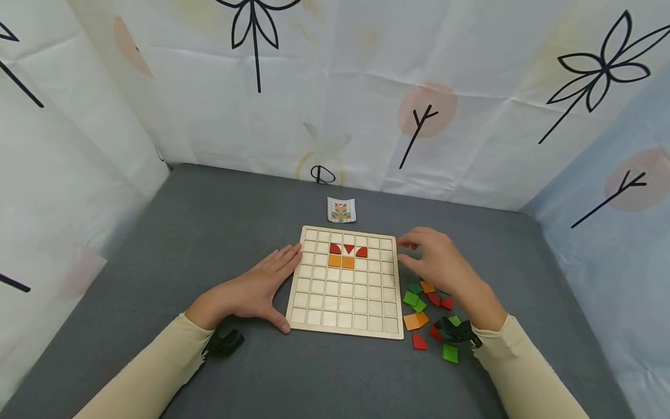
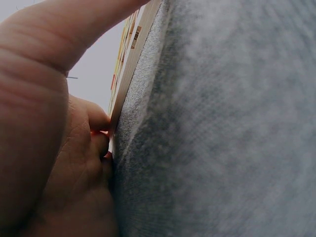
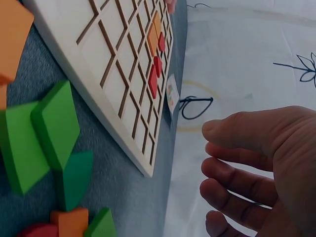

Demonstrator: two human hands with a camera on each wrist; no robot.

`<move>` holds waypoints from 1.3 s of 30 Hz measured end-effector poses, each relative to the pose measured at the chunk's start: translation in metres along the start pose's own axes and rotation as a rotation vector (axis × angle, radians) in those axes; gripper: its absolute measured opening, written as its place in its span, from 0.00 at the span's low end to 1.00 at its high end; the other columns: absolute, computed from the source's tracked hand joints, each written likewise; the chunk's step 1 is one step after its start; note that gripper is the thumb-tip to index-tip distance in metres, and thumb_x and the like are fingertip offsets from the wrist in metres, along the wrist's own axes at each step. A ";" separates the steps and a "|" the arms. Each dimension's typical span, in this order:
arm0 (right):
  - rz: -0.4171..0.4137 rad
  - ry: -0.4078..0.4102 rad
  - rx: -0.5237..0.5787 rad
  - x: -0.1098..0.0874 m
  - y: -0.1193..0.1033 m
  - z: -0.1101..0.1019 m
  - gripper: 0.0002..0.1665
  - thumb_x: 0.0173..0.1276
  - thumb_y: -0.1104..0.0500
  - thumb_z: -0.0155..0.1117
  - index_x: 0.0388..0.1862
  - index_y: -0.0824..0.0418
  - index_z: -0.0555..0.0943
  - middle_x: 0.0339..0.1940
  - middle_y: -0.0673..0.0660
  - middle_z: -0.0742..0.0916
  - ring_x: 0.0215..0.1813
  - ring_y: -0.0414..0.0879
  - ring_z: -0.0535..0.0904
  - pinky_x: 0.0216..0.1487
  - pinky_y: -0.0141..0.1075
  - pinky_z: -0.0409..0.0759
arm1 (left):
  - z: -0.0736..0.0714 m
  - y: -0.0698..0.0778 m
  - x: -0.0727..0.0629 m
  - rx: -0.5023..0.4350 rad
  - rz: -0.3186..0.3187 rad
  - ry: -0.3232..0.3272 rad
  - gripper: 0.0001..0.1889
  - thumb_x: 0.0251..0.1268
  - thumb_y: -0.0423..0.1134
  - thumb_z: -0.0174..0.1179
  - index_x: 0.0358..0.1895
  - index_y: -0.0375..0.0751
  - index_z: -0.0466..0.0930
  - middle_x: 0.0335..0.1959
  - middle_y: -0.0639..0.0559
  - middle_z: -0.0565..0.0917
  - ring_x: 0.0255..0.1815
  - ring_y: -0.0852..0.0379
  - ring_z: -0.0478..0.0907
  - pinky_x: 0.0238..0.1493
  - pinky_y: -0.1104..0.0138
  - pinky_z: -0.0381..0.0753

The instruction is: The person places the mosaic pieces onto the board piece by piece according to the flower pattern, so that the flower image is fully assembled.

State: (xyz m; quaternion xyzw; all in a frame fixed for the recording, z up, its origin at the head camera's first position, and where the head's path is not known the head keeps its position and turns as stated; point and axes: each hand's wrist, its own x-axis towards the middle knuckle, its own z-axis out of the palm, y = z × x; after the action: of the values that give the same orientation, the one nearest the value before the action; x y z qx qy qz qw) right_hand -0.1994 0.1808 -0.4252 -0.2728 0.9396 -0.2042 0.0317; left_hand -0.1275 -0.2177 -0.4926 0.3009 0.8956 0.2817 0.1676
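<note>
A square wooden grid board [image 1: 345,333] lies on the grey table. Its upper cells hold two red quarter-round tiles [image 1: 362,252], a red triangle tile [image 1: 348,249] and two orange square tiles [image 1: 334,261]. My left hand [image 1: 260,286] is spread along the board's left side, fingertips at the edge and thumb by the lower left corner. Beside the upper right edge, my right hand [image 1: 439,263] hovers with nothing held. In the right wrist view, its loosely bent fingers [image 3: 232,177] show gaps between them.
Several loose tiles, among them green squares [image 1: 410,298], orange pieces [image 1: 411,322] and red pieces [image 1: 419,341], lie right of the board, partly under my right forearm. A small pattern card [image 1: 342,211] sits beyond the board. Printed cloth [image 1: 361,116] hangs behind the table.
</note>
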 end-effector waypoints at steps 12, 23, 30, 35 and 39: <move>0.058 0.013 0.037 -0.014 0.026 -0.018 0.17 0.73 0.65 0.75 0.60 0.64 0.89 0.54 0.61 0.88 0.52 0.59 0.81 0.47 0.52 0.81 | -0.001 0.000 0.000 0.001 -0.008 0.003 0.79 0.45 0.68 0.85 0.88 0.29 0.40 0.91 0.38 0.38 0.90 0.38 0.35 0.86 0.42 0.40; 0.089 -0.022 -0.007 -0.021 0.049 -0.024 0.17 0.73 0.66 0.75 0.59 0.65 0.89 0.52 0.62 0.88 0.49 0.58 0.81 0.46 0.53 0.82 | 0.000 0.000 0.002 0.004 -0.020 -0.004 0.80 0.45 0.68 0.85 0.89 0.30 0.40 0.91 0.40 0.37 0.90 0.39 0.34 0.86 0.43 0.40; 0.081 -0.073 -0.016 -0.027 0.061 -0.022 0.18 0.72 0.67 0.75 0.60 0.65 0.88 0.52 0.62 0.88 0.48 0.56 0.81 0.44 0.52 0.82 | 0.001 0.002 0.001 -0.002 -0.019 -0.001 0.80 0.45 0.67 0.86 0.89 0.30 0.40 0.91 0.39 0.37 0.90 0.39 0.34 0.86 0.43 0.39; 0.069 -0.103 -0.031 -0.033 0.069 -0.017 0.18 0.71 0.67 0.76 0.59 0.64 0.89 0.49 0.58 0.88 0.46 0.54 0.81 0.43 0.51 0.82 | 0.002 0.002 0.000 0.002 -0.011 0.000 0.79 0.45 0.67 0.86 0.88 0.29 0.40 0.91 0.39 0.38 0.90 0.38 0.35 0.86 0.43 0.40; 0.068 -0.117 -0.022 -0.036 0.073 -0.011 0.18 0.70 0.67 0.77 0.59 0.64 0.89 0.50 0.58 0.88 0.46 0.53 0.81 0.44 0.53 0.83 | 0.002 0.001 -0.001 0.003 -0.018 -0.001 0.80 0.45 0.67 0.86 0.88 0.29 0.40 0.91 0.39 0.38 0.90 0.38 0.35 0.87 0.43 0.40</move>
State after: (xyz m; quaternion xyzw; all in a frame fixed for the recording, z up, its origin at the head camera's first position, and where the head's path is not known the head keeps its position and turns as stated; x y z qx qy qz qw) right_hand -0.2073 0.2603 -0.4461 -0.2527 0.9470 -0.1764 0.0907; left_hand -0.1252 -0.2166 -0.4930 0.2931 0.8986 0.2787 0.1701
